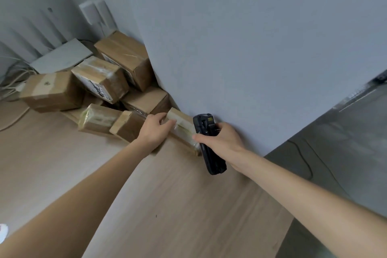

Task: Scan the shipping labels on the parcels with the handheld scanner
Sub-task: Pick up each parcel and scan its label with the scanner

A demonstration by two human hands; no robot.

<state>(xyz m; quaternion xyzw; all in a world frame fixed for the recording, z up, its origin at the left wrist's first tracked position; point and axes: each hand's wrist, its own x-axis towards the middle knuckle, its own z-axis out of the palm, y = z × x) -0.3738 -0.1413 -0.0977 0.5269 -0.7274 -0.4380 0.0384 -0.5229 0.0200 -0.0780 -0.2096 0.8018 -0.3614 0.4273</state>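
My right hand grips a black handheld scanner, its head pointing away from me towards the wall. My left hand holds the near end of a long taped cardboard parcel that lies on the wooden floor against the grey wall, just left of the scanner. Several more brown parcels are piled behind it, among them one with a white shipping label on its side, a plain box at the left and a large box at the back. No label shows on the held parcel.
The grey wall stands right behind the parcels. A flat grey board leans behind the pile, with white cables at the far left. The wooden floor runs towards me; a darker grey floor with a black cable lies right.
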